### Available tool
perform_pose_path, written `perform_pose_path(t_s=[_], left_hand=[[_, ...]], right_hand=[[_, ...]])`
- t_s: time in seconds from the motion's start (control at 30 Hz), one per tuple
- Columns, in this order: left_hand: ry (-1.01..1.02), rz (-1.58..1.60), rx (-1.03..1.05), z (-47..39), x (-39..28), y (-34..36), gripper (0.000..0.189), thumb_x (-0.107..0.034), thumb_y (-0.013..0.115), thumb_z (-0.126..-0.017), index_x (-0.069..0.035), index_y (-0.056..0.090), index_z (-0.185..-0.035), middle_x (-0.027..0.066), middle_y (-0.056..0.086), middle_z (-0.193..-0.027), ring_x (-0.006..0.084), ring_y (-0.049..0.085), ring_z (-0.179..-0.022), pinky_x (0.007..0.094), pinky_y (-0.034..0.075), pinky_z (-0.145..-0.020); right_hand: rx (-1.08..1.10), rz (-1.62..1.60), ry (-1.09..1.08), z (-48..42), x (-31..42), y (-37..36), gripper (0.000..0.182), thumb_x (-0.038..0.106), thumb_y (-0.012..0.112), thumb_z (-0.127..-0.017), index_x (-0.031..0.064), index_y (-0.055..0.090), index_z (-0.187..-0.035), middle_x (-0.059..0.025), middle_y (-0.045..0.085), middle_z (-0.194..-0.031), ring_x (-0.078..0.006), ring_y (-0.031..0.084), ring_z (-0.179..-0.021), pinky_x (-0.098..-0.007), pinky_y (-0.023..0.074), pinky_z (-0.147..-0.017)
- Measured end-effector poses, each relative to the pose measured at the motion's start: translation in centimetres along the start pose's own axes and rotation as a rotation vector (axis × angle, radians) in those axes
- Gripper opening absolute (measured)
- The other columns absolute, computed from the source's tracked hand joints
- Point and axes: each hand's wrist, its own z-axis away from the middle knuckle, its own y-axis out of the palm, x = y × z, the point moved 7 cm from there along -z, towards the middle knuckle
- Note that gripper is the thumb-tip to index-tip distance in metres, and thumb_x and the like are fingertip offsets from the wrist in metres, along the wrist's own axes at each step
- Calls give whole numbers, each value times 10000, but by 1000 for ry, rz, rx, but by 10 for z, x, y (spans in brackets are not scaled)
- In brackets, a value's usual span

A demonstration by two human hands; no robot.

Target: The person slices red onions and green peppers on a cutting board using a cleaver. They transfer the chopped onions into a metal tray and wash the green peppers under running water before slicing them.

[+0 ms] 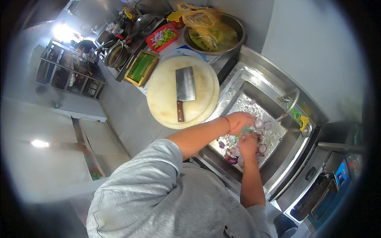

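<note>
My left hand point(239, 122) reaches in from the left over a rectangular metal basin point(272, 139) in the sink, its fingers curled and partly hidden. Just below it, my right hand point(248, 144) is closed around a small teal-green item point(246, 130), too blurred to name. That item lies between both hands; whether the left grips it too is unclear. Around the hands are several red onions, some peeled: two pale ones point(263, 124) beyond the fingers, one point(262, 148) right of my right hand, and a darker purple one point(231, 159) nearer me. Loose skins lie among them.
A curved faucet point(294, 99) and a green-and-yellow item point(303, 122) stand at the sink's right edge. Left, a cleaver point(185, 84) lies on a round cutting board point(160, 95). Behind are a red tray point(164, 37) of cut vegetables and a large metal bowl point(239, 37).
</note>
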Motion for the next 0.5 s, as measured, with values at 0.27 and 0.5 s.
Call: perform_pose_path(t_s=[0.27,0.5], left_hand=[[-179,105,-538,231,113,-125,197,-121,674,-807,-49,664,-989,165,660,-1042,392,647,-959,436,545,-836],[-1044,462,-528,578,282,-9,175,-120,719,-824,-23,684,-965,194,694,-1032,370,688,-904,425,557,-833]], right_hand=[[293,-179,-487,-29,265,153,401,207,667,-874,55,626,-1244,-216,681,-1157,-409,656,-1036,-510,526,-902],[313,84,-111,-67,289,160,854,74,654,-751,58,311,-1533,-304,638,-1179,-472,642,-1073,-506,525,-932]])
